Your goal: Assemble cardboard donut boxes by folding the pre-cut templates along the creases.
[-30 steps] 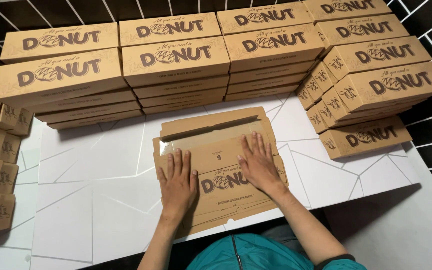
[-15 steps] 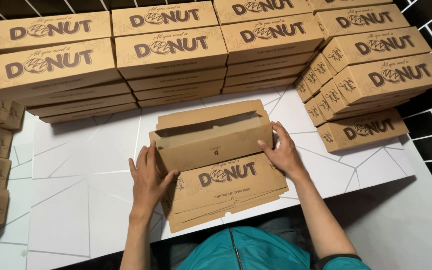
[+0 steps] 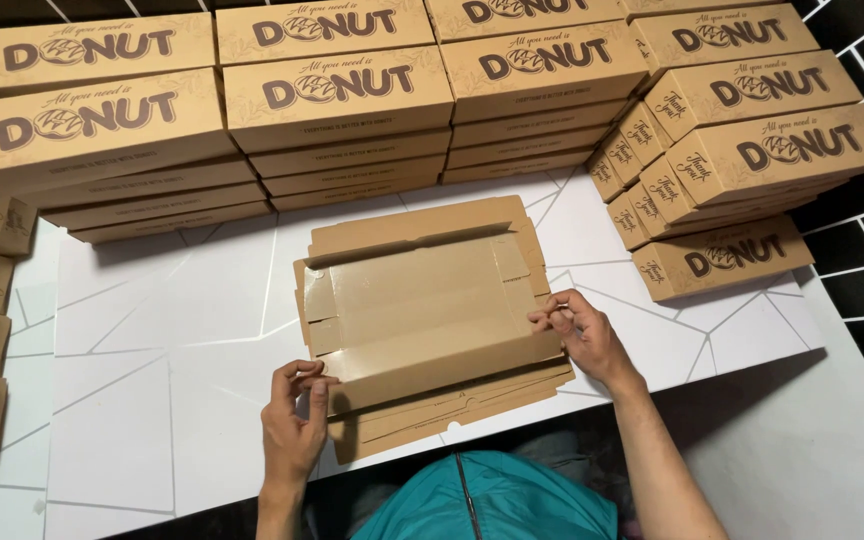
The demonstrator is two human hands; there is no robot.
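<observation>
White table [image 3: 152, 330] ringed by stacked finished boxes [image 3: 342, 100]; left hand [image 3: 292, 425] and right hand [image 3: 582, 335] pinch the half-folded box [image 3: 422, 300] at its near corners atop flat blanks [image 3: 452, 410]; uneven pressure could likely crease a wall or spring flaps open.

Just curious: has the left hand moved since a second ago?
Yes. The left hand slid off the box blank toward the near table edge, now gripping the blank's corner.
</observation>
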